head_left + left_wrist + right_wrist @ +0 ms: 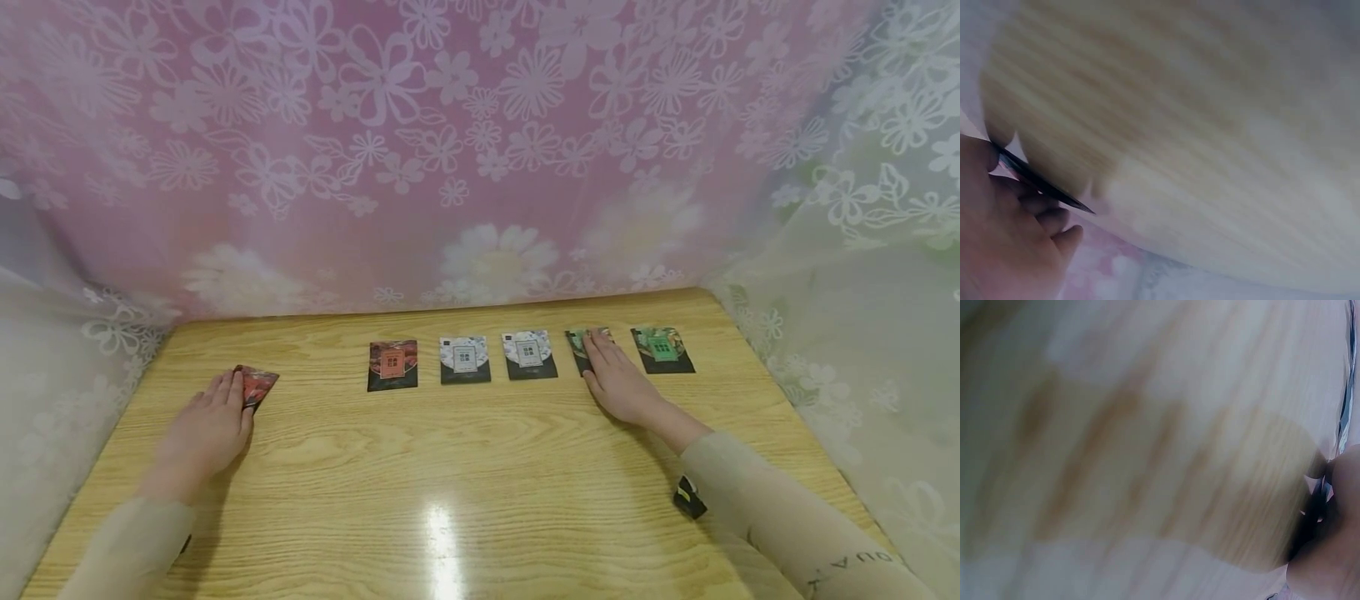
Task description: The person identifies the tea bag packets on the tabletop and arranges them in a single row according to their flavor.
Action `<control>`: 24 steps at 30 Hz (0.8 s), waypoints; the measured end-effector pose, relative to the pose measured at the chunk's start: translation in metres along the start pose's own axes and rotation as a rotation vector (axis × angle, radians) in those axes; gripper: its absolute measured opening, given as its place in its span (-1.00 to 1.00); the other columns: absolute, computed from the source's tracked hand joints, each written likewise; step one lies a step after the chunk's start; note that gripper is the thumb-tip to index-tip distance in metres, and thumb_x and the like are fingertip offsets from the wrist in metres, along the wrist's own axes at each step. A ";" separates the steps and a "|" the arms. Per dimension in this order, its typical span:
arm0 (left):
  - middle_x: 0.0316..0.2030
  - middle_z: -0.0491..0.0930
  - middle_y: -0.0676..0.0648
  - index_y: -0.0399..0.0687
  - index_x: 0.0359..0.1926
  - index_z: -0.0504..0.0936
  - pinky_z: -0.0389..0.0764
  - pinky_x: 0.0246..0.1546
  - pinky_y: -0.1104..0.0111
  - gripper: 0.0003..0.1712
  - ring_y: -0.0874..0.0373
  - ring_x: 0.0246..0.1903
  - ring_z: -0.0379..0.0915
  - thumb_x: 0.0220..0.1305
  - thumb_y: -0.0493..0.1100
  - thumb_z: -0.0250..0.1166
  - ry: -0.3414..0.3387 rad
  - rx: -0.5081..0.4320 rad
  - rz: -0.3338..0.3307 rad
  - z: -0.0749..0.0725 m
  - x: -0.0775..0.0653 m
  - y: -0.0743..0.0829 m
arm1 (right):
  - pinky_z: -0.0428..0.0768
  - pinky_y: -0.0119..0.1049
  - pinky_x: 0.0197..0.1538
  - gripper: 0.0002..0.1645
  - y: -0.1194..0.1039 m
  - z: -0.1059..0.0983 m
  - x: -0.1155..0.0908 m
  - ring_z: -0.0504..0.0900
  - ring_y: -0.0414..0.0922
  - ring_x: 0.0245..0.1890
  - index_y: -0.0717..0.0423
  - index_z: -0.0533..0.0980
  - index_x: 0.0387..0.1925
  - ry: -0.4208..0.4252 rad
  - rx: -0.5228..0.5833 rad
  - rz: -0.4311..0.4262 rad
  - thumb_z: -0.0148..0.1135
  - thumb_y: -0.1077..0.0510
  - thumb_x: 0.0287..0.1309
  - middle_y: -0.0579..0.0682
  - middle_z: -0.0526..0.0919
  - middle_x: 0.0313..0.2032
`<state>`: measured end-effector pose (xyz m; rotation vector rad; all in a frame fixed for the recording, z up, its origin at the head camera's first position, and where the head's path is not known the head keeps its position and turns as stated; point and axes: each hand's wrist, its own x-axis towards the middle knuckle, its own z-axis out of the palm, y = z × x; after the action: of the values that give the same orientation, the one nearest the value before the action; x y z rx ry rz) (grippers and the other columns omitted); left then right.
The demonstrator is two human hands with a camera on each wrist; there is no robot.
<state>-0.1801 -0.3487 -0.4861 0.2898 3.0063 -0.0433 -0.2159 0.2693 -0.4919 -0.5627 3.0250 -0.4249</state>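
At the table's left side my left hand (210, 423) holds a red-and-black packet (258, 385), its thumb and fingers at the edges. In the left wrist view the packet (1044, 181) shows edge-on as a thin dark strip between thumb and fingers. My right hand (617, 379) rests with straight fingers on a green-and-black packet (579, 350), covering much of it. To its right lies another green-and-black packet (663, 350). Left of that hand are two white-and-black packets, one nearer (530, 356) and one farther (465, 361), then a red-and-black packet (393, 365).
The packets lie along the far part of a wood-grain table (360, 483). A pink floral curtain (420, 167) hangs behind it, with pale floral sheets (862, 317) at the sides. A small black object (688, 498) shows beside the right sleeve (780, 508).
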 end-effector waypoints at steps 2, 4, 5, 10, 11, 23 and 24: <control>0.52 0.06 -0.67 -0.73 0.52 0.07 0.24 0.52 -0.36 -0.23 -0.58 0.52 0.06 0.64 -0.10 -0.06 -0.004 0.010 -0.006 -0.001 0.004 0.007 | 0.01 0.32 0.68 -0.23 0.001 0.001 0.001 -0.08 0.41 0.66 0.52 -0.06 0.63 -0.015 -0.007 0.005 -0.13 0.14 0.67 0.49 -0.11 0.65; 0.52 0.07 -0.67 -0.72 0.52 0.07 0.25 0.52 -0.34 -0.23 -0.57 0.52 0.07 0.64 -0.10 -0.06 -0.004 0.020 -0.009 -0.002 0.009 0.014 | 0.00 0.32 0.69 -0.23 0.001 0.000 0.001 -0.09 0.41 0.67 0.52 -0.07 0.63 -0.024 -0.009 0.009 -0.13 0.14 0.67 0.49 -0.12 0.65; 0.52 0.05 -0.66 -0.72 0.53 0.06 0.24 0.53 -0.34 -0.23 -0.57 0.53 0.06 0.64 -0.10 -0.06 -0.011 0.024 -0.012 -0.002 0.011 0.018 | -0.01 0.32 0.69 -0.23 0.001 0.000 0.001 -0.10 0.41 0.67 0.51 -0.08 0.63 -0.028 -0.010 0.011 -0.13 0.14 0.68 0.48 -0.13 0.65; 0.54 0.05 -0.64 -0.67 0.55 0.05 0.22 0.55 -0.32 -0.23 -0.54 0.55 0.05 0.66 -0.09 -0.06 -0.022 0.032 -0.019 -0.004 0.024 0.038 | 0.00 0.31 0.69 -0.24 -0.002 -0.002 0.000 -0.09 0.40 0.67 0.51 -0.06 0.63 -0.028 -0.013 0.015 -0.12 0.15 0.68 0.48 -0.12 0.65; 0.54 0.06 -0.63 -0.67 0.55 0.05 0.23 0.55 -0.31 -0.23 -0.54 0.55 0.06 0.66 -0.09 -0.06 -0.020 0.031 -0.018 -0.004 0.027 0.042 | 0.00 0.31 0.69 -0.24 -0.003 -0.002 0.000 -0.08 0.40 0.67 0.51 -0.06 0.63 -0.027 -0.012 0.013 -0.12 0.15 0.68 0.48 -0.11 0.65; 0.55 0.14 -0.57 -0.62 0.56 0.09 0.26 0.58 -0.24 -0.24 -0.47 0.56 0.11 0.67 -0.07 -0.06 -0.004 0.047 -0.032 -0.017 0.044 0.089 | 0.03 0.37 0.65 -0.23 0.005 0.002 0.000 -0.06 0.44 0.65 0.52 -0.03 0.62 0.012 0.031 -0.019 -0.11 0.13 0.65 0.52 -0.08 0.63; 0.55 0.13 -0.57 -0.62 0.56 0.09 0.25 0.59 -0.24 -0.24 -0.47 0.57 0.10 0.67 -0.07 -0.06 -0.007 0.044 -0.036 -0.017 0.045 0.090 | 0.02 0.36 0.66 -0.22 0.004 0.002 0.001 -0.07 0.44 0.65 0.52 -0.04 0.62 0.009 0.026 -0.017 -0.11 0.14 0.65 0.52 -0.09 0.63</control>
<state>-0.2085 -0.2508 -0.4764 0.2394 3.0065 -0.1142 -0.2177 0.2724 -0.4949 -0.5862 3.0207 -0.4677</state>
